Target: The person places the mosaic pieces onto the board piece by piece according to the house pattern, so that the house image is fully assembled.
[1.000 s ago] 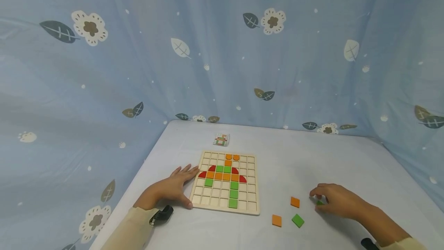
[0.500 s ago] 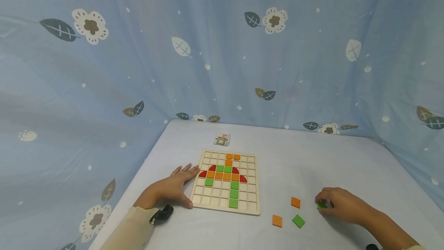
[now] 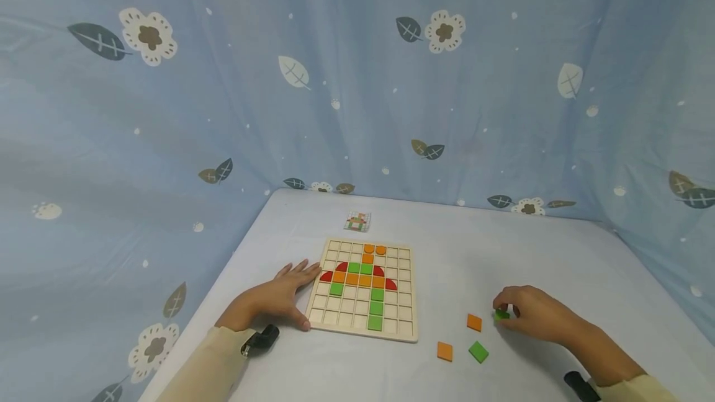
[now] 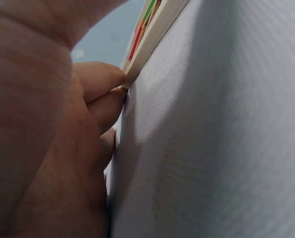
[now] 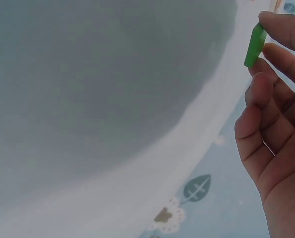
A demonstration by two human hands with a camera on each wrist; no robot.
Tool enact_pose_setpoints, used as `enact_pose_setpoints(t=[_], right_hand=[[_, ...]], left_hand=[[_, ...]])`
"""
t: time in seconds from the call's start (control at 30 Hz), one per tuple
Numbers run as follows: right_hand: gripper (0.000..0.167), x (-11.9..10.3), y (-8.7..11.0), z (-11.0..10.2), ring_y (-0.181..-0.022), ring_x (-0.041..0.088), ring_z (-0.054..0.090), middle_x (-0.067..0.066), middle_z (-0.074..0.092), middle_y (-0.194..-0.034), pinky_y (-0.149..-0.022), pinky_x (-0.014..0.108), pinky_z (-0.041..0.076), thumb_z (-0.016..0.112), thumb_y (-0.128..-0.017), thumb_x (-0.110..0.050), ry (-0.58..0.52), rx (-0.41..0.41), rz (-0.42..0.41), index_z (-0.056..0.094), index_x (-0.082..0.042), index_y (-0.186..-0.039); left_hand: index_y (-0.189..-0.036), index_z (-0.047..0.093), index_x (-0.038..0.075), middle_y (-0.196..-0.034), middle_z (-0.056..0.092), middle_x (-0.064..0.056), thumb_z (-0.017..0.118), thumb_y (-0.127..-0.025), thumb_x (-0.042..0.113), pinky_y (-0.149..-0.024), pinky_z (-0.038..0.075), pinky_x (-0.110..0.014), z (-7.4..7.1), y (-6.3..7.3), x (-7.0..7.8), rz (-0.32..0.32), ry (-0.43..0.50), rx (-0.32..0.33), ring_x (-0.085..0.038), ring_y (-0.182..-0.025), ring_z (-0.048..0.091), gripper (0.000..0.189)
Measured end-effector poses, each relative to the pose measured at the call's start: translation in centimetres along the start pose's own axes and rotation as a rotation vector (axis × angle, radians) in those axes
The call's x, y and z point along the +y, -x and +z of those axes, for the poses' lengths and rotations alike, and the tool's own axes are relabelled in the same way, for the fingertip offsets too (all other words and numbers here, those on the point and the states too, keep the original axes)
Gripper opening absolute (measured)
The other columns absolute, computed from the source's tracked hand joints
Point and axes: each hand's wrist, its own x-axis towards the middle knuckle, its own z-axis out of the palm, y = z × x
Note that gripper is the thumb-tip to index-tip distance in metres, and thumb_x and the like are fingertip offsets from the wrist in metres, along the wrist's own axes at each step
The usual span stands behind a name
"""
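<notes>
My right hand (image 3: 536,314) pinches a green square tile (image 5: 256,45) between thumb and fingertips, right of the loose tiles. In the right wrist view the tile is seen nearly edge-on, off the cloth. My left hand (image 3: 279,296) lies spread at the left side of a wooden grid board (image 3: 391,330). Its fingertips touch the board's edge, which also shows in the left wrist view as a wooden rim (image 4: 155,42). On the board, green and orange squares, red curved pieces and two orange round pieces fill some of the cells.
Two orange tiles (image 3: 444,352) and a green tile (image 3: 478,352) lie loose between board and right hand. A small pattern card (image 3: 357,221) lies behind the board. White cloth covers the table (image 3: 447,228); a blue patterned curtain (image 3: 357,79) surrounds it.
My right hand has taken the green tile off the table and moved it a little up and left. My left hand stays at the board's edge.
</notes>
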Motion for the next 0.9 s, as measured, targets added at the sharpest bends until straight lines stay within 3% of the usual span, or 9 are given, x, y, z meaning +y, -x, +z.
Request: enact_pose_setpoints(t=[0.9], right_hand=[[0.017,-6.4,-6.5,1.5,-0.066,0.002,0.05,-0.019,0.058,-0.085,-0.057,0.021,0.047,0.078,-0.081,-0.021,-0.055,0.061,-0.192,0.073,-0.019,-0.097]], left_hand=[[-0.155,0.029,0.017,-0.16,0.022,0.005,0.088,-0.052,0.059,-0.117,0.001,-0.05,0.1,-0.1,-0.1,-0.011,-0.01,-0.001,-0.023,-0.148,0.004,0.126]])
